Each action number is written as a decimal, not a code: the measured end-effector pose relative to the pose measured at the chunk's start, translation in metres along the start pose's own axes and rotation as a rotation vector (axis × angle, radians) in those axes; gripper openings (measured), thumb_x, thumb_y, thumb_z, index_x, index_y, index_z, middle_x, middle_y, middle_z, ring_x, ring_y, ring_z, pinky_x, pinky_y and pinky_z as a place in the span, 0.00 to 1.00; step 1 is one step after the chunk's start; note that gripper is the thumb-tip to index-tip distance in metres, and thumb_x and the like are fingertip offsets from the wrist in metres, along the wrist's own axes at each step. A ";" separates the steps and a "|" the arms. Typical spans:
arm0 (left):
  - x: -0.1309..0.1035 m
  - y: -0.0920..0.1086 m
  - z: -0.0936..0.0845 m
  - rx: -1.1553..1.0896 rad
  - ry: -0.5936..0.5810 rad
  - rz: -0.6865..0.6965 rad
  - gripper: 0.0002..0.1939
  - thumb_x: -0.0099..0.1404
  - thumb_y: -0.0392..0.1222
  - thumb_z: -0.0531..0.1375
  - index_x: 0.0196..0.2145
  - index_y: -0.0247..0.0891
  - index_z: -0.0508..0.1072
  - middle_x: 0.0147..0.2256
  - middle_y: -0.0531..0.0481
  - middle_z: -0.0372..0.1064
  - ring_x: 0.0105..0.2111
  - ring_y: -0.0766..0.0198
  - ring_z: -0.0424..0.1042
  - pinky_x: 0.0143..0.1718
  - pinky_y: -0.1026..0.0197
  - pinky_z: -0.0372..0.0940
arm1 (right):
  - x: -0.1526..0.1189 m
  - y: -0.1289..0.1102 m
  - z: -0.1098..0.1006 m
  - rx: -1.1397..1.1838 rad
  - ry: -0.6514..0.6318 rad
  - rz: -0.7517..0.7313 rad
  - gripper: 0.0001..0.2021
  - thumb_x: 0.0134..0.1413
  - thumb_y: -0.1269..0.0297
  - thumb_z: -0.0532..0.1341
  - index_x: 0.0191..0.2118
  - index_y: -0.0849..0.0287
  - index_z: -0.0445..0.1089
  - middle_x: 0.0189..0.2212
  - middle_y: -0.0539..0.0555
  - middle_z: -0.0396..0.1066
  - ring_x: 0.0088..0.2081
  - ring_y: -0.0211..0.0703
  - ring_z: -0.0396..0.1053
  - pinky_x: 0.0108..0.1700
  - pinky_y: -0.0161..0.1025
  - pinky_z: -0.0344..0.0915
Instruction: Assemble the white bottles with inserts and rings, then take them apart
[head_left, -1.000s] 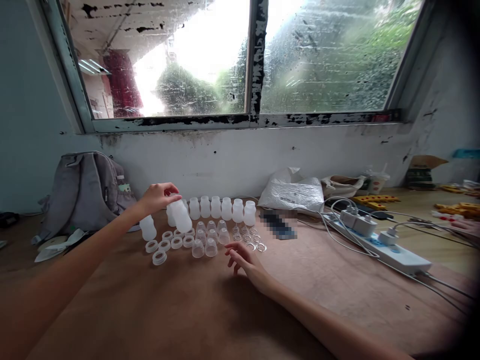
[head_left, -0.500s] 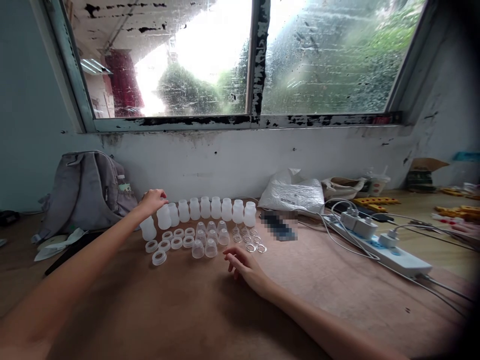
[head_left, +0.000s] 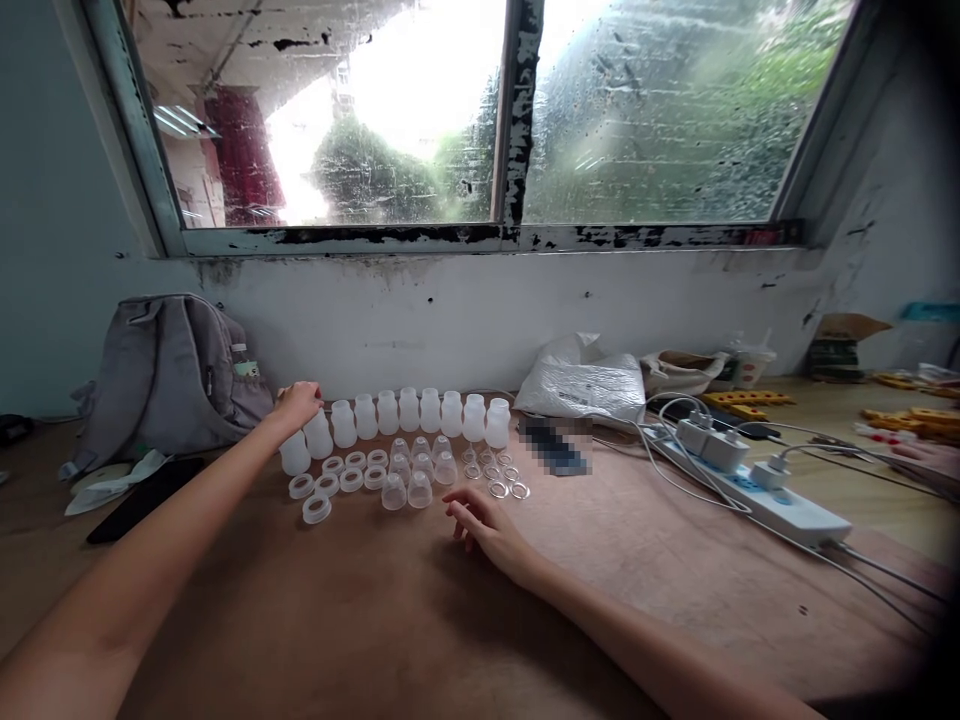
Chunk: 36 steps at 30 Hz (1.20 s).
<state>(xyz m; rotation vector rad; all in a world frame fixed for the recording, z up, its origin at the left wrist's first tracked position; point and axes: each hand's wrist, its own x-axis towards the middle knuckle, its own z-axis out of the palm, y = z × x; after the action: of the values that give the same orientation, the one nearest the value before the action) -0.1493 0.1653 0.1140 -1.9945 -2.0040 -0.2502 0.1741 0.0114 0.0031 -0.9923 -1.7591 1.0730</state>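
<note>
Frosted white plastic bottles stand upright in a long row along the back of the table. My left hand (head_left: 298, 405) is closed around the neck of the second bottle from the left (head_left: 318, 438), its fingers partly hidden behind the wrist. The leftmost bottle (head_left: 295, 457) stands just in front of it. Before the row lie several white screw rings (head_left: 316, 510), clear dome-shaped caps (head_left: 419, 490) and thin clear rings (head_left: 497, 489). My right hand (head_left: 480, 525) hangs low over the table near the caps, fingers loosely bent and apart, holding nothing.
A grey backpack (head_left: 169, 375) leans at the back left, near a black flat item (head_left: 142, 502). To the right are a silver pouch (head_left: 581, 380), a blurred dark object (head_left: 556, 447) and a white power strip (head_left: 787, 515) with trailing cables. Another person's hand (head_left: 926, 465) shows at the far right.
My left hand has moved slightly left with the second bottle, widening its gap to the third. My right hand has stayed in place. The whole view has shifted a little.
</note>
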 end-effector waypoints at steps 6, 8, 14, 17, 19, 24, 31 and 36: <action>-0.004 0.004 -0.004 0.040 0.026 0.010 0.13 0.57 0.43 0.51 0.38 0.35 0.68 0.39 0.40 0.68 0.39 0.52 0.67 0.36 0.56 0.58 | 0.000 0.001 0.000 -0.022 0.004 -0.004 0.15 0.54 0.53 0.50 0.39 0.58 0.62 0.23 0.48 0.62 0.22 0.33 0.63 0.22 0.30 0.61; -0.010 0.009 -0.007 0.058 0.063 0.016 0.14 0.58 0.42 0.50 0.40 0.34 0.66 0.40 0.39 0.67 0.40 0.51 0.66 0.38 0.55 0.57 | 0.000 0.000 0.000 -0.028 0.004 0.000 0.15 0.53 0.53 0.50 0.39 0.58 0.62 0.23 0.48 0.62 0.22 0.33 0.63 0.22 0.30 0.62; -0.064 0.045 0.002 0.087 0.171 0.236 0.12 0.61 0.40 0.47 0.37 0.34 0.67 0.37 0.42 0.67 0.40 0.54 0.64 0.40 0.55 0.54 | 0.005 0.002 -0.004 -0.224 0.079 -0.081 0.10 0.53 0.60 0.51 0.36 0.58 0.63 0.24 0.48 0.62 0.22 0.34 0.62 0.23 0.31 0.60; -0.101 0.066 0.021 0.073 0.157 0.326 0.11 0.60 0.41 0.49 0.34 0.35 0.68 0.35 0.44 0.67 0.37 0.56 0.64 0.37 0.58 0.55 | 0.012 0.010 -0.015 -0.461 0.160 -0.149 0.06 0.51 0.65 0.52 0.33 0.58 0.64 0.22 0.48 0.63 0.23 0.35 0.62 0.28 0.33 0.59; -0.120 0.074 0.034 0.070 0.186 0.340 0.11 0.60 0.41 0.50 0.36 0.35 0.68 0.38 0.43 0.65 0.38 0.56 0.63 0.38 0.57 0.55 | 0.017 0.015 -0.025 -0.611 0.227 -0.144 0.06 0.50 0.67 0.52 0.34 0.58 0.64 0.22 0.49 0.64 0.24 0.37 0.63 0.30 0.35 0.58; -0.135 0.076 0.054 0.069 0.229 0.260 0.12 0.59 0.40 0.50 0.37 0.33 0.68 0.39 0.40 0.65 0.40 0.53 0.62 0.39 0.54 0.55 | 0.025 0.018 -0.051 -0.856 0.350 -0.012 0.10 0.49 0.67 0.52 0.40 0.59 0.61 0.23 0.50 0.66 0.25 0.40 0.64 0.29 0.34 0.56; -0.138 0.072 0.069 -0.009 0.262 0.249 0.11 0.59 0.39 0.49 0.34 0.35 0.70 0.41 0.38 0.66 0.42 0.50 0.62 0.40 0.52 0.57 | 0.028 0.028 -0.069 -0.960 0.362 0.144 0.11 0.50 0.62 0.54 0.38 0.61 0.63 0.22 0.54 0.68 0.28 0.44 0.66 0.30 0.35 0.55; -0.143 0.071 0.067 -0.147 0.383 0.339 0.09 0.60 0.40 0.49 0.34 0.38 0.68 0.45 0.41 0.64 0.44 0.53 0.63 0.43 0.52 0.57 | 0.029 0.028 -0.061 -0.884 0.278 0.071 0.06 0.49 0.64 0.54 0.31 0.60 0.66 0.23 0.54 0.68 0.27 0.42 0.65 0.30 0.35 0.56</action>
<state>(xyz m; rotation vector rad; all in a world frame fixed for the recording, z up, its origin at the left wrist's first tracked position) -0.0856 0.0539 -0.0024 -2.1369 -1.4274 -0.6593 0.2260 0.0632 0.0019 -1.6374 -1.9791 0.1190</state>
